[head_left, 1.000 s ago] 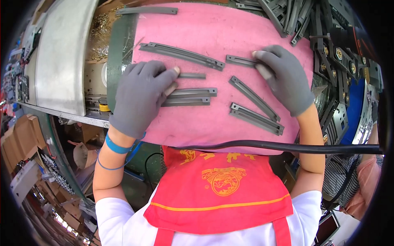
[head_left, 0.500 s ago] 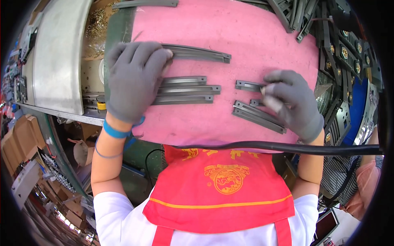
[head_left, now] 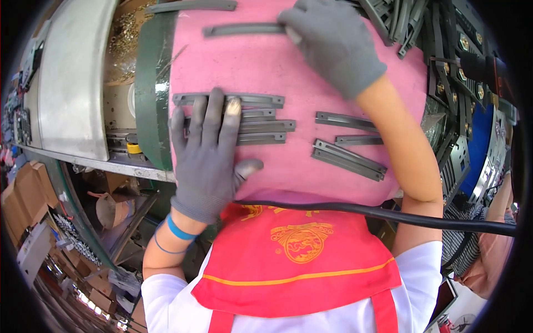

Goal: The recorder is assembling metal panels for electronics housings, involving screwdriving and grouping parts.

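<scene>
My left hand [head_left: 208, 150], in a grey glove, lies with fingers spread over a row of narrow dark-grey metal strips on the pink mat [head_left: 300, 72]. Its fingertips rest on the farthest strip of that row [head_left: 261, 101]; several more strips [head_left: 269, 126] lie just below, partly covered by the fingers. Farther off, my right hand [head_left: 338, 47], gloved likewise, has its fingers closed on the right end of a single metal strip [head_left: 239, 29], slightly blurred. Under my right forearm lie a strip [head_left: 344, 120], a shorter-looking one [head_left: 355, 140] and a slanted pair [head_left: 348, 160].
Another strip [head_left: 191, 5] lies at the far left edge. Piled strips [head_left: 397, 22] and dark brackets with brass-coloured inserts [head_left: 466, 66] crowd the right. A black cable [head_left: 355, 208] crosses in front of me. Small brass parts [head_left: 123, 47] fill a tray at left.
My right hand has left the strips at right and reached far across the mat to a strip there. My left hand has come nearer, its fingers now spread over the row.
</scene>
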The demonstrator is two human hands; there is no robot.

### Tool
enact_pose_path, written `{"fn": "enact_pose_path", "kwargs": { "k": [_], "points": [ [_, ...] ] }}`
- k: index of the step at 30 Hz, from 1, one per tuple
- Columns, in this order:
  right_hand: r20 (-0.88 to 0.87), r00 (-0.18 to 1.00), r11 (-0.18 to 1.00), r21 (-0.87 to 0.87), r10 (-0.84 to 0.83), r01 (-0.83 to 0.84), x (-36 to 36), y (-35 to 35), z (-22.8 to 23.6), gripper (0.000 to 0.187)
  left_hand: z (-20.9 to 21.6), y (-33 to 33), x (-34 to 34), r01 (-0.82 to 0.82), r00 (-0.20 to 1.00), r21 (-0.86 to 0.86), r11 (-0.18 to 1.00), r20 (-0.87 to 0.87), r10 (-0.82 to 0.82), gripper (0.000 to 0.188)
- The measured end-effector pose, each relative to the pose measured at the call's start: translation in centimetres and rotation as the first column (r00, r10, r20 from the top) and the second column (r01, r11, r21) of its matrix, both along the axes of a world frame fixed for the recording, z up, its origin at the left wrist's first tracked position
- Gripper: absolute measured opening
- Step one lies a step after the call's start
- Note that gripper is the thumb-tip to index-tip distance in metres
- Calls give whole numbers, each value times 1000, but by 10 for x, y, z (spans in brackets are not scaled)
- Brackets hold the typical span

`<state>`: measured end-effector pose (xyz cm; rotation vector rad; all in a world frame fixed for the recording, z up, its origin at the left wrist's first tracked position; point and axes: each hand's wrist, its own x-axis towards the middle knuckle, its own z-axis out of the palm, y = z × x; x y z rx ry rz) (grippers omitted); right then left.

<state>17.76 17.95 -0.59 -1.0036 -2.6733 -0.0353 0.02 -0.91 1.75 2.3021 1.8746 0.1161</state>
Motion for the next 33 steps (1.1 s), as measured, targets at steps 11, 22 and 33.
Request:
{"fn": "enact_pose_path", "kwargs": {
  "k": [11, 22, 33],
  "points": [
    [-112, 990, 907, -420, -87, 32, 139, -81, 38, 18, -11, -3, 14, -53, 999, 50, 997, 0, 53, 79],
    [-620, 105, 628, -773, -777, 85, 130, -187, 20, 39, -16, 10, 142, 426, 853, 154, 891, 260, -453, 71],
    [-267, 867, 858, 195, -421, 476, 229, -60, 138, 29, 0, 6, 156, 357, 895, 133, 925, 236, -379, 67]
  ]
}}
